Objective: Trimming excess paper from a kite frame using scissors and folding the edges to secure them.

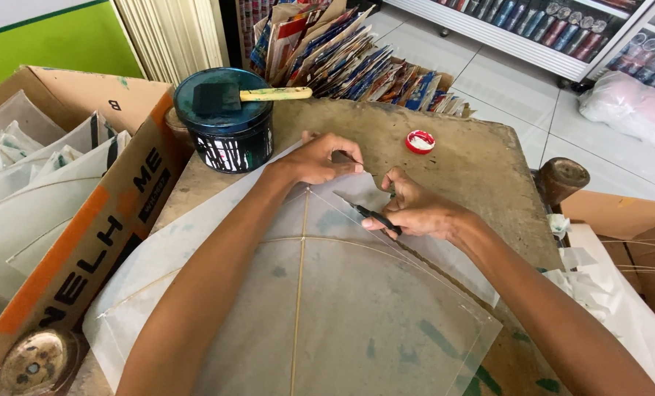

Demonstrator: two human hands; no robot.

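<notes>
A translucent plastic kite [327,308] with thin bamboo sticks lies flat on a worn brown table [474,161]. My left hand [320,158] presses down on the kite's top corner, fingers pinched on the plastic. My right hand [415,209] grips small black-handled scissors [375,216] at the kite's upper edge, just right of the upright stick.
A dark paint can [228,121] with a foam brush [239,95] on its lid stands at the table's back left. A red cap [420,141] lies behind my hands. A cardboard box [107,220] of kites sits left. Stacked papers [342,51] lean behind.
</notes>
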